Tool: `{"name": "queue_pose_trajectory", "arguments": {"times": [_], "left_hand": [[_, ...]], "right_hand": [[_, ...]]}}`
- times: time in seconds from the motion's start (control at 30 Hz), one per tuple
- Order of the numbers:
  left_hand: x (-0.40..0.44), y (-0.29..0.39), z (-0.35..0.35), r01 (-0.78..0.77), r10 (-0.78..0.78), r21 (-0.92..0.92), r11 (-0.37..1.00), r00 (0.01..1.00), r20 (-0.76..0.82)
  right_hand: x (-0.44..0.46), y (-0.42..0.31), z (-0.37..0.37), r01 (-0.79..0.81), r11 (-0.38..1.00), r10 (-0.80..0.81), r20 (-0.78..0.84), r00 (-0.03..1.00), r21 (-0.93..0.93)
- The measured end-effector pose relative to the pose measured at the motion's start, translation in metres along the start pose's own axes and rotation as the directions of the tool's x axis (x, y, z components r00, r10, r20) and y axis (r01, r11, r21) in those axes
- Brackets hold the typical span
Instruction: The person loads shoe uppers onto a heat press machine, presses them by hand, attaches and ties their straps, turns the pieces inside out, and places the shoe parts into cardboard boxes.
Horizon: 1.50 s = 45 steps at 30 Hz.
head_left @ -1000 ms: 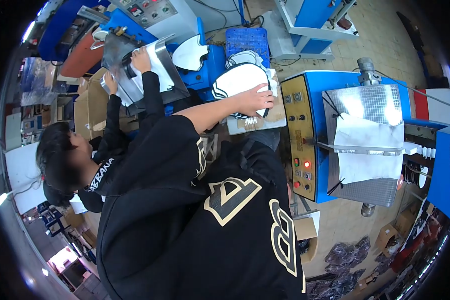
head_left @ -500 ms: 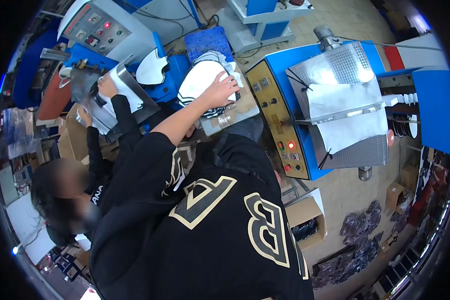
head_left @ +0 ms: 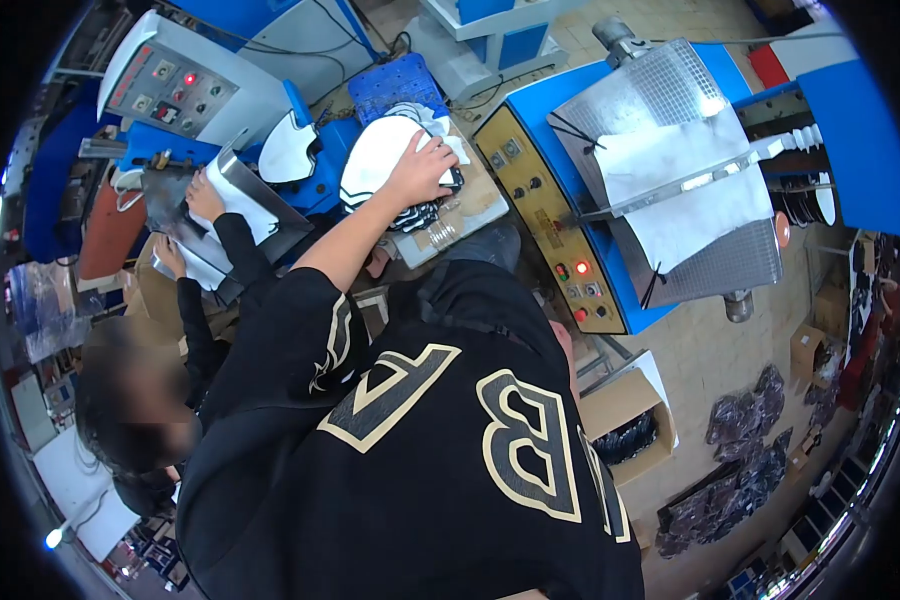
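My left hand (head_left: 422,172) lies over the right side of a stack of white cut panels (head_left: 372,160) with dark striped edges. Its fingers curl at the stack's edge, beside a small dark patch. The stack rests on a pale board (head_left: 485,205) with clear tape on its front. Of my right side, only a strip of skin (head_left: 564,345) shows past my black shirt; its fingers are hidden. A single white panel (head_left: 288,150) lies on the blue machine left of the stack.
At left, a co-worker's hands (head_left: 204,197) are on white material at a metal plate. A blue press (head_left: 545,215) with a gold control panel stands at right, white sheet (head_left: 670,160) on top. A cardboard box (head_left: 630,405) and dark plastic bags (head_left: 745,420) are lower right.
The whole view has shifted, moving the stack and machines slightly left and up. My left hand stays on the stack. The co-worker's hands remain at the metal plate.
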<state>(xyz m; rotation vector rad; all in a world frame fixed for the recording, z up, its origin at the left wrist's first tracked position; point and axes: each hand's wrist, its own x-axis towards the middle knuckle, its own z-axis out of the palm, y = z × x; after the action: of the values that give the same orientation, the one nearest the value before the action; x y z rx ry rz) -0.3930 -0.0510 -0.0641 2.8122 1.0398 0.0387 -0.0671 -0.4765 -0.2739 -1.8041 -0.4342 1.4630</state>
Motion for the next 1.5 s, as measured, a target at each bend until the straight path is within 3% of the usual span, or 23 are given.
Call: {"name": "queue_pose_trajectory", "arguments": {"times": [0.07,0.33,0.47,0.57,0.63,0.73,0.87,0.97,1.1,1.17,1.37,1.47,1.5], "left_hand": [[0.001,0.001,0.001,0.031,-0.032,-0.014,0.999,0.999,-0.023],[0.015,-0.01,-0.003,0.212,-0.213,-0.02,0.977,0.977,-0.003],[0.016,-0.003,-0.009,0.13,-0.132,0.05,0.99,0.99,0.044],[0.015,0.006,0.0,-0.004,-0.007,0.139,0.99,0.997,0.081],[0.015,0.018,-0.001,-0.05,0.017,0.206,0.977,0.988,0.156],[0.015,0.032,0.009,-0.005,-0.049,0.262,0.965,0.979,0.197],[0.017,0.036,0.026,0.065,-0.11,0.319,0.946,0.986,0.123],[0.022,0.034,0.018,0.14,-0.205,0.295,0.945,0.958,0.2],[0.024,0.023,0.019,0.213,-0.241,0.289,0.933,0.968,0.063],[0.03,0.016,0.018,0.215,-0.253,0.23,0.949,0.956,0.15],[0.028,0.008,0.024,0.192,-0.218,0.155,0.969,0.961,0.171],[0.021,0.007,0.03,0.191,-0.204,0.118,0.975,0.972,0.113],[0.019,0.007,0.026,0.19,-0.202,0.109,0.976,0.974,0.106]], "right_hand": [[-0.005,-0.019,0.004,-0.031,0.997,0.029,-0.038,0.999,-0.065],[-0.009,-0.001,-0.001,-0.004,1.0,0.004,-0.068,0.998,0.003],[-0.019,0.001,-0.004,0.064,0.994,-0.069,-0.057,0.996,-0.086],[-0.022,0.011,-0.001,0.025,0.999,-0.021,-0.089,0.996,0.048],[-0.024,0.015,0.001,0.008,1.0,-0.005,-0.103,0.995,0.029],[-0.027,0.019,0.006,0.022,1.0,-0.024,-0.103,0.994,-0.016],[-0.022,0.018,0.008,0.048,0.995,-0.053,-0.068,0.996,-0.082],[-0.013,0.012,0.007,0.05,0.99,-0.054,-0.026,0.998,-0.136],[0.001,0.0,0.002,0.07,0.972,-0.064,0.035,0.997,-0.225],[0.008,-0.006,0.001,0.097,0.957,-0.083,0.061,0.995,-0.274],[0.034,-0.058,0.016,0.247,0.884,-0.196,0.164,0.967,-0.396],[0.026,-0.129,0.048,0.114,0.956,-0.072,0.161,0.984,-0.269],[0.018,-0.164,0.062,0.148,0.969,-0.109,0.195,0.975,-0.196]]}}
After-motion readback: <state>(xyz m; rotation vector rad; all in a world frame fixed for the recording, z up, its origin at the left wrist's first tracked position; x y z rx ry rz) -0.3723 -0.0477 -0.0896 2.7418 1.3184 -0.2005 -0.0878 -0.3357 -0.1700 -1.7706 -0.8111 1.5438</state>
